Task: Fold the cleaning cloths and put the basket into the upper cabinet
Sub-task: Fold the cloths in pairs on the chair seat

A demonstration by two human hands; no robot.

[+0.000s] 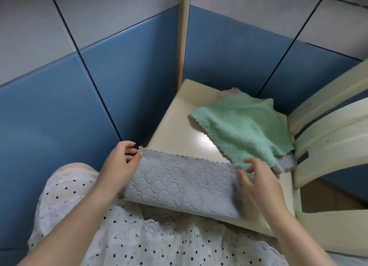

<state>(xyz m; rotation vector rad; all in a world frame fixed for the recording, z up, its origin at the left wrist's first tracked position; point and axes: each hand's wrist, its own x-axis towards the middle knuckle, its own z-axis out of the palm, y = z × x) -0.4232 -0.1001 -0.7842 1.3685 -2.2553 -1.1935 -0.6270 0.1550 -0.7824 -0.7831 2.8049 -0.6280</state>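
A grey quilted cleaning cloth [181, 184] lies folded in half on the near end of a cream chair seat [175, 130]. My left hand [119, 166] pinches its far left corner. My right hand [256, 178] pinches the far right corner with curled fingers. Behind it a green cloth [243, 126] lies spread flat over a pink cloth [229, 92] and another grey one [284, 163]. No basket is in view.
The chair's cream backrest slats [328, 134] rise on the right. Blue and grey floor tiles [59, 106] surround the chair. My white dotted dress [119, 235] fills the bottom of the view.
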